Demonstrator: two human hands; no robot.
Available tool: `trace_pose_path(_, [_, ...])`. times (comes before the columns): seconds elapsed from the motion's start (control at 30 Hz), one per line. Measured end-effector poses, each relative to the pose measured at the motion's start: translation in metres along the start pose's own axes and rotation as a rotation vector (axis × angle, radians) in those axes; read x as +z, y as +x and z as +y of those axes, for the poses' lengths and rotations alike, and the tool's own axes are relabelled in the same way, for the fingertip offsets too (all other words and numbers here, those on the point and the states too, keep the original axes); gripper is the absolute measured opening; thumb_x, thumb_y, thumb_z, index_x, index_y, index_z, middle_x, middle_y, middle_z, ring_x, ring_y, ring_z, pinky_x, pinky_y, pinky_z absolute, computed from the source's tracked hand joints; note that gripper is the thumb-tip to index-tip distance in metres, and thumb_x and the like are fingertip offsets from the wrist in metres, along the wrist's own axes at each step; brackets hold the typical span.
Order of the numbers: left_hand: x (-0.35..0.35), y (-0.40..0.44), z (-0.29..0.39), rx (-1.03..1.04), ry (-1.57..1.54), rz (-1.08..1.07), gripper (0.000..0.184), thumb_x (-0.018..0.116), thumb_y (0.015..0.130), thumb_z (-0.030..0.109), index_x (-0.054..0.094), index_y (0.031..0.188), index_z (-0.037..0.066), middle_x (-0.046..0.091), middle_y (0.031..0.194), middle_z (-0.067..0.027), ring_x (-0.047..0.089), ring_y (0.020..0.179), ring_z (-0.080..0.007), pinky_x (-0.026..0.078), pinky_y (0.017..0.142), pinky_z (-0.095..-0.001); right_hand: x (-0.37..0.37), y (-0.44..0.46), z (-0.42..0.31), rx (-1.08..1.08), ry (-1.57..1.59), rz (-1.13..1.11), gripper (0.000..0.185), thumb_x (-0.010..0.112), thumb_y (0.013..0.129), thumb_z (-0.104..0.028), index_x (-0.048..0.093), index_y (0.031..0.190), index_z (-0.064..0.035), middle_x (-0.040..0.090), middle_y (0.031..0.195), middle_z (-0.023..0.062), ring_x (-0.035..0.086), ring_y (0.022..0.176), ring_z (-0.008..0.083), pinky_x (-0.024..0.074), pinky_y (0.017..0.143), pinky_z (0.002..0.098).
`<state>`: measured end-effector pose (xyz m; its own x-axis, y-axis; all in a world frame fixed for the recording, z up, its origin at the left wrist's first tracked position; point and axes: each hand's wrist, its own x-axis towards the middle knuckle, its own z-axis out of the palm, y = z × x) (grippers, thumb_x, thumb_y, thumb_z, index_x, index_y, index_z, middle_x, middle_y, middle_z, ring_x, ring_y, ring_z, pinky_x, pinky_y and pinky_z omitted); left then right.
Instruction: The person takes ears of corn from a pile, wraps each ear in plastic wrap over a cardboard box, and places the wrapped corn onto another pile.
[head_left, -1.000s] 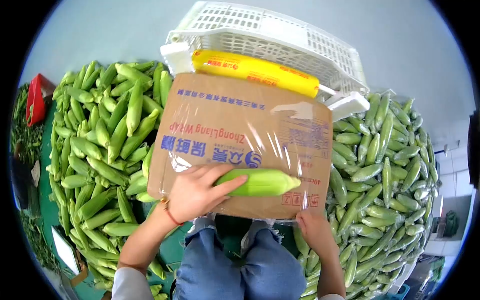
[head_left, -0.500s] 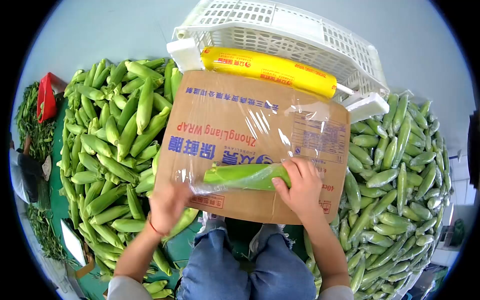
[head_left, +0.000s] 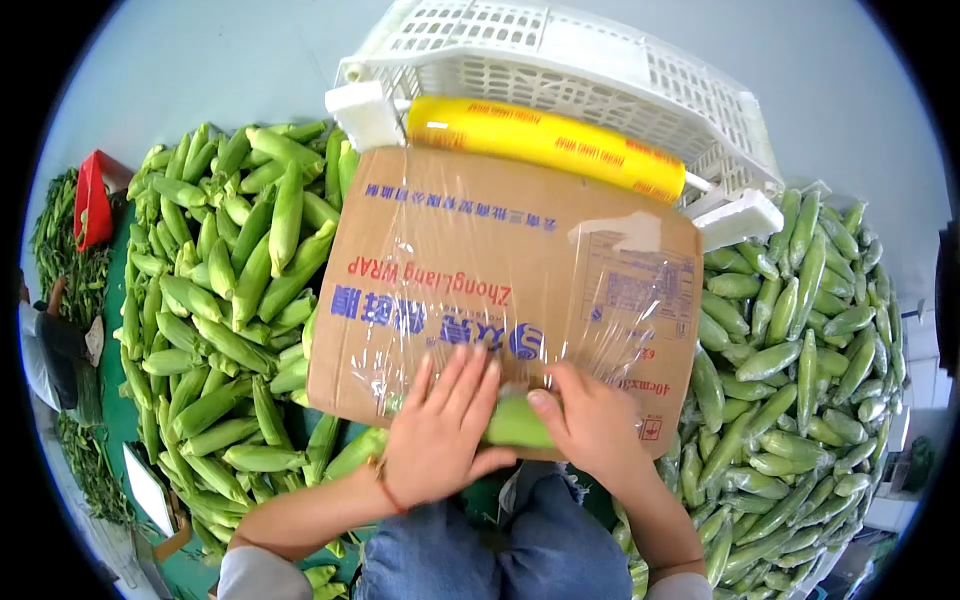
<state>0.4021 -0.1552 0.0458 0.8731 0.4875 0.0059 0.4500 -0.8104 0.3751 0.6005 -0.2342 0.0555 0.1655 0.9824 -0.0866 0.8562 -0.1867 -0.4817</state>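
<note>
An ear of corn (head_left: pixel 518 424) in green husk lies across the near part of a cardboard box (head_left: pixel 450 235), under both hands. Stretched flat, the fingers of my left hand (head_left: pixel 443 420) press over the corn's left part and the clear cling film. My right hand (head_left: pixel 598 422) grips the right end, its thumb on the husk; its other fingers are partly blurred. Film runs over the box top from a yellow roll of cling film (head_left: pixel 545 145) at the far edge. The corn's left end is mostly hidden.
Unwrapped corn (head_left: pixel 225 290) is heaped on the left. Film-wrapped corn (head_left: pixel 790 400) is piled on the right. Behind the roll stands a white plastic crate (head_left: pixel 560 60), with white roll supports (head_left: pixel 740 218) beside the box. At far left, a person's arm (head_left: pixel 55 295) shows near greenery.
My left hand has moved right and flattened over the corn. The corn and my right hand have shifted nearer to me, and film now stretches across the box top.
</note>
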Motion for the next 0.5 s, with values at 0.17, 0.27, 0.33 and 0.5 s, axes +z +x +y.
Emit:
trace_pose_path(0.17, [0.001, 0.139, -0.090, 0.027, 0.234, 0.235, 0.073, 0.061, 0.088, 0.034, 0.034, 0.143, -0.007, 0.032, 0.151, -0.0257, 0.031, 0.142, -0.0369, 0.027, 0.114, -0.0465, 0.002, 0.042, 0.012, -0.536, -0.341, 0.213, 0.066, 0.071, 0.077, -0.047, 0.052, 0.132, -0.0155, 0.052, 0.127, 0.0124, 0.051, 0.115, 0.0289, 0.0415, 0.094, 0.0544])
trace_pose_path(0.27, [-0.021, 0.216, -0.115, 0.120, 0.266, -0.148, 0.074, 0.068, 0.082, 0.024, 0.035, 0.140, -0.010, 0.030, 0.150, -0.0280, 0.032, 0.140, -0.0370, 0.031, 0.114, -0.0400, 0.000, 0.102, 0.035, -0.520, -0.418, 0.268, 0.066, 0.075, 0.073, -0.045, 0.055, 0.126, -0.0119, 0.058, 0.113, 0.0118, 0.058, 0.099, 0.0287, 0.0482, 0.084, 0.0480])
trace_pose_path(0.33, [-0.012, 0.216, -0.111, 0.121, 0.232, -0.336, 0.078, 0.071, 0.079, 0.023, 0.035, 0.139, -0.011, 0.030, 0.150, -0.0291, 0.034, 0.139, -0.0374, 0.033, 0.113, -0.0380, 0.001, 0.115, 0.037, -0.495, -0.359, 0.123, 0.063, 0.077, 0.070, -0.044, 0.056, 0.120, -0.0102, 0.061, 0.104, 0.0112, 0.061, 0.091, 0.0284, 0.0508, 0.076, 0.0440])
trace_pose_path(0.5, [-0.017, 0.206, -0.109, 0.093, 0.171, -0.287, 0.086, 0.078, 0.074, 0.026, 0.035, 0.140, -0.009, 0.031, 0.149, -0.0275, 0.039, 0.135, -0.0370, 0.038, 0.110, -0.0376, -0.011, 0.051, 0.015, -0.535, -0.196, -0.115, 0.061, 0.076, 0.069, -0.047, 0.057, 0.111, -0.0063, 0.063, 0.085, 0.0111, 0.064, 0.075, 0.0307, 0.0525, 0.062, 0.0394])
